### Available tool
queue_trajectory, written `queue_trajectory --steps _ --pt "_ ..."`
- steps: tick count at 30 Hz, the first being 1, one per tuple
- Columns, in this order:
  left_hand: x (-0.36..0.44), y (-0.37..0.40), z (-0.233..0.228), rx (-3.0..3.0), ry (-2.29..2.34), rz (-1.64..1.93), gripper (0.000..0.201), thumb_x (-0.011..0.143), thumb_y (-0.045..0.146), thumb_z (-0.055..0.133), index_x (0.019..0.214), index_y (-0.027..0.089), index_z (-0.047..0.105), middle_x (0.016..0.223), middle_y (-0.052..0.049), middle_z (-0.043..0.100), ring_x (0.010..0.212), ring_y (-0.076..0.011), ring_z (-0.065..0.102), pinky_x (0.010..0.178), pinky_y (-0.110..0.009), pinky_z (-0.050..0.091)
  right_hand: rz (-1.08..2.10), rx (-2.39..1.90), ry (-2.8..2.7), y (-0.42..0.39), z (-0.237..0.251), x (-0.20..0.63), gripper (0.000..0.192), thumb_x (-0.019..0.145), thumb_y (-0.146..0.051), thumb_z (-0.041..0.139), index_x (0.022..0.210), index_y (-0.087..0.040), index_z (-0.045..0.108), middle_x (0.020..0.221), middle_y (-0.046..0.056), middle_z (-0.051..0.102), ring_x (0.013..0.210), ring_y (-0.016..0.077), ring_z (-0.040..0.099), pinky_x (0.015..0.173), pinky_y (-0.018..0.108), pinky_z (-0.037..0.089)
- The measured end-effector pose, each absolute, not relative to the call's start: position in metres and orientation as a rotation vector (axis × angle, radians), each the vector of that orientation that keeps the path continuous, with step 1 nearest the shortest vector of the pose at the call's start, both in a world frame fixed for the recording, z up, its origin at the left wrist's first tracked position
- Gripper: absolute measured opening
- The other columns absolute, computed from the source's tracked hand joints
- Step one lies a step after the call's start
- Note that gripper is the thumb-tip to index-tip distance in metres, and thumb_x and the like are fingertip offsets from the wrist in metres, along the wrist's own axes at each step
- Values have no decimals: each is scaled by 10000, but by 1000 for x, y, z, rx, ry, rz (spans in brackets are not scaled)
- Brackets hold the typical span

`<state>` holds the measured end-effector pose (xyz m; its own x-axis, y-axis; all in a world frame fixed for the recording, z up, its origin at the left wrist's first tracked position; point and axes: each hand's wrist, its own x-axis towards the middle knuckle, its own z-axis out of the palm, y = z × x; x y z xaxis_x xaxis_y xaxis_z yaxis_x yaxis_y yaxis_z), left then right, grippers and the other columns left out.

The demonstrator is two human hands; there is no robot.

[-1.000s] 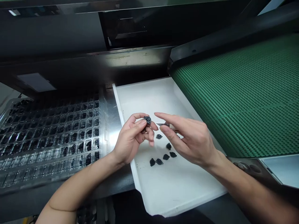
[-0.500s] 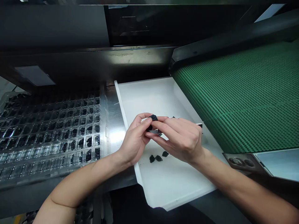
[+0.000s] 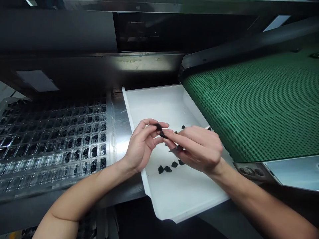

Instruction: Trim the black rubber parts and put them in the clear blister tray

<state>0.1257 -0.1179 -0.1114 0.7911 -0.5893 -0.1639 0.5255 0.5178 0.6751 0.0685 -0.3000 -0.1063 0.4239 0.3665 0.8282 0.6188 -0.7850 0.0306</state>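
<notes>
My left fingers are closed around a black part, thumb below and fingertip above, probably to steady so small a piece while leaving its right side within reach. My right fingers are drawn narrow on a second part, just beside and nearer to me than the first; whether the two touch, I cannot tell. A pointed metal tool sticks out under my right fingers, apparently tucked there so the tips are free to pinch. Beneath both sets of fingers is a white tray, whose raised edge likely stops loose parts from rolling off; several lie nearer to me, others half hidden behind my right hand. Left of my fingers, on the steel desk, a clear tray keeps more parts apart in small cells. Right of them slopes a green belt.
</notes>
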Motion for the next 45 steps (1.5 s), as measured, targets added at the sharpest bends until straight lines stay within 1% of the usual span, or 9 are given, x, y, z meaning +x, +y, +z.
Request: queue_trajectory --steps 3,6,10,17,28,34,39,43,45 --pt "127 -116 -110 802 -108 -700 103 1001 180 607 1086 157 660 1073 -66 659 854 -151 654 664 -267 628 -1383 -2383 -840 -308 -101 64 313 898 -34 865 1190 -69 756 752 26 644 670 116 552 599 319 409" --pt "126 -114 -109 848 -140 -790 173 1000 283 689 1111 156 728 1000 -49 603 692 -88 495 481 -164 409 -1418 -2410 -814 -314 -98 62 346 872 -6 873 1189 -82 756 752 26 656 667 119 551 596 324 392" --pt "125 -113 -108 897 -190 -873 252 978 370 805 1103 152 789 944 -47 584 642 -41 358 474 -125 265 -1377 -2463 -847 -314 -96 60 375 877 7 861 1221 -77 738 761 29 662 660 119 529 583 329 348" --pt "126 -112 -110 904 -217 -861 320 946 389 861 1198 192 844 886 -36 543 644 -34 309 495 -137 240 -1373 -2489 -814 -317 -97 58 402 917 5 818 1284 -126 717 769 13 654 657 119 508 583 322 367" --pt "126 -113 -108 928 -186 -847 346 901 404 913 1115 160 795 723 31 358 618 -48 277 492 -144 238 -1255 -2388 -833 -315 -98 60 367 899 51 800 1232 -84 726 814 40 671 704 114 584 608 298 411" --pt "126 -111 -107 919 -162 -874 326 880 388 884 1050 170 711 762 9 460 614 -60 303 491 -171 214 -1175 -2344 -813 -314 -99 62 274 944 -78 837 1198 -90 732 874 51 675 735 113 597 637 287 467" --pt "125 -109 -105 1006 -225 -948 378 859 443 897 1011 161 696 700 40 401 616 -52 289 552 -181 237 -887 -2206 -736 -319 -93 63 332 1004 -83 771 1331 -100 718 1072 86 681 886 96 634 708 221 533" --pt "124 -109 -104 1021 -276 -965 385 901 488 884 959 155 700 672 47 400 601 -45 304 539 -169 229 -660 -2074 -750 -321 -88 63 229 1043 -66 704 1255 -134 758 1049 75 697 934 108 681 758 245 555" --pt "123 -109 -106 1000 -295 -935 378 935 506 864 965 165 705 720 28 487 592 -35 311 525 -159 228 -618 -1993 -657 -319 -87 61 178 1030 -78 732 1191 -144 769 992 54 717 887 107 680 705 247 535"
